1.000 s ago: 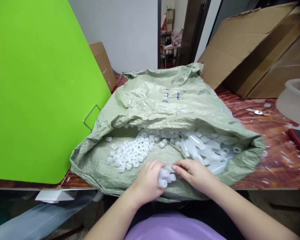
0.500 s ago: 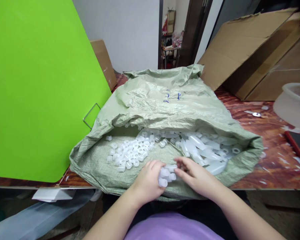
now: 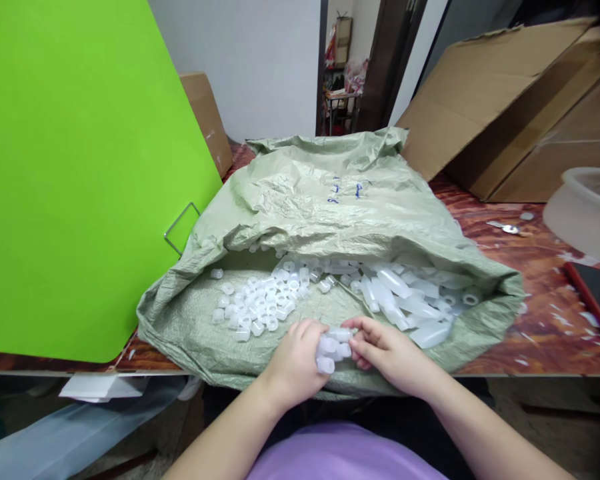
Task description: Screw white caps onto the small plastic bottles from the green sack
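My left hand (image 3: 300,363) is closed around several short translucent plastic tube pieces (image 3: 329,349), which stick out past its fingers. Beside it, my right hand (image 3: 380,347) has thumb and fingers drawn together at the right end of the uppermost piece, pinching it. Both hands are over the front lip of a pale green woven sack (image 3: 325,220) lying on its side, mouth toward me. Inside the mouth, a heap of similar short pieces (image 3: 265,300) lies at the left. Longer translucent tapered pieces (image 3: 393,300) lie at the right, some hidden under the sack's upper layer.
A bright green board (image 3: 90,180) with a wire handle (image 3: 181,229) stands at the left. At the right are an open cardboard box (image 3: 500,113), a frosted tub (image 3: 583,213), a red-edged dark device (image 3: 593,293) and white scraps on the wood-patterned table (image 3: 530,347).
My right hand's fingers have closed in from slightly apart onto the end of the uppermost piece. The left hand keeps its handful in the same place.
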The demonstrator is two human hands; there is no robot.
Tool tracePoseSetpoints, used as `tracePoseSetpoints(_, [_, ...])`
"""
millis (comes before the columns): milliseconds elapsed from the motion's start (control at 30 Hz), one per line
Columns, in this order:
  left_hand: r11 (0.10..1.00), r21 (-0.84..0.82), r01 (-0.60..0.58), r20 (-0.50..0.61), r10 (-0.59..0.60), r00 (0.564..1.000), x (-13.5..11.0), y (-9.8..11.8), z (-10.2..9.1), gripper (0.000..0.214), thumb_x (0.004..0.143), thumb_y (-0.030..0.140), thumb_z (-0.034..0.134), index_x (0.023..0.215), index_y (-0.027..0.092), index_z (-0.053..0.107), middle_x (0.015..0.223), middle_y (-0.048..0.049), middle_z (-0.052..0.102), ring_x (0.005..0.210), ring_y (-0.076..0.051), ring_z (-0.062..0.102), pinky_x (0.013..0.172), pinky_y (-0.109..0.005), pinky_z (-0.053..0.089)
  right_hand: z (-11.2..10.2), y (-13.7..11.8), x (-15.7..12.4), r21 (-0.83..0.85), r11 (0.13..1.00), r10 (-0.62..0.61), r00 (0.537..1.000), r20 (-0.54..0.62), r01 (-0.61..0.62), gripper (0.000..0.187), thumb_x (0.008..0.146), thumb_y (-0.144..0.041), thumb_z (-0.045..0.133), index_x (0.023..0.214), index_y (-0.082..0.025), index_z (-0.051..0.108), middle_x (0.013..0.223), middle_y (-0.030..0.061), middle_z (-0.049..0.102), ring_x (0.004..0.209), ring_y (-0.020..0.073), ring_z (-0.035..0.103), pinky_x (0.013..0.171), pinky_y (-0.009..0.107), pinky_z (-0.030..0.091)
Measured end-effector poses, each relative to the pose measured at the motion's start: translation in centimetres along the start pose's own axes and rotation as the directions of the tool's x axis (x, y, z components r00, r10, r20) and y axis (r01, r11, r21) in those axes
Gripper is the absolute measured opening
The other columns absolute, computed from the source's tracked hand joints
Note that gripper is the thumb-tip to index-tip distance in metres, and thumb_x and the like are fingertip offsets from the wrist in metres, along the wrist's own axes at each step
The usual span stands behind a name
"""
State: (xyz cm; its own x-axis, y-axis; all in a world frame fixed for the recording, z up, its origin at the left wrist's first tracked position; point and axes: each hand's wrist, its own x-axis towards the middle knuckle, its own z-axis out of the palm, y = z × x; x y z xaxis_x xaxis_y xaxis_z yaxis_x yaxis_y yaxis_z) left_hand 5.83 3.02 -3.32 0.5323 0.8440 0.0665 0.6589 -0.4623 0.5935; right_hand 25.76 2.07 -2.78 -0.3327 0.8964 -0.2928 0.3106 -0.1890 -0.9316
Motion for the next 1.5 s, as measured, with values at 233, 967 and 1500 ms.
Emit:
tracePoseSetpoints(233, [1.000,0.012,-0.007,-0.003,0.007,1.000,0.0,0.1,0.0,0.039,0.062,0.013,0.054,0.101,0.016,0.052,0.101,-0.0089,0.056,0.095,-0.026,0.052,0.086,-0.041,0.044,-0.3,0.0,0.4,0.053,0.998,-0.045,0.998,-0.042,0.047,0.035,0.081,-0.039,0.055,0.109,-0.020,0.050,0.098,0.0047,0.058,0.085,0.0161,0.057,0.076,0.030,0.047])
tracePoseSetpoints(967, [0.997,0.080,0.016,-0.015,-0.015,1.000,0.2,-0.1,0.6,0.022,0.064,0.012,0.052,0.086,0.016,0.054,0.088,-0.0074,0.056,0.083,-0.024,0.052,0.076,-0.039,0.045,0.4,-1.1,2.3,-0.339,0.925,0.188,0.982,0.020,-0.170,0.028,0.088,-0.036,0.036,0.072,-0.019,0.052,0.053,-0.0031,0.053,0.046,0.0107,0.053,0.044,0.020,0.043])
tracePoseSetpoints(1500, [0.995,-0.065,0.070,-0.133,-0.078,0.988,-0.5,-0.5,0.6,0.042,0.061,0.009,0.055,0.102,0.015,0.050,0.101,-0.0091,0.056,0.097,-0.024,0.053,0.087,-0.039,0.045,0.3,-5.6,7.8,-0.858,0.513,-0.297,0.942,-0.156,0.019,0.019,0.079,-0.022,0.056,0.094,-0.012,0.059,0.101,0.0142,0.059,0.100,0.0271,0.052,0.082,0.034,0.041])
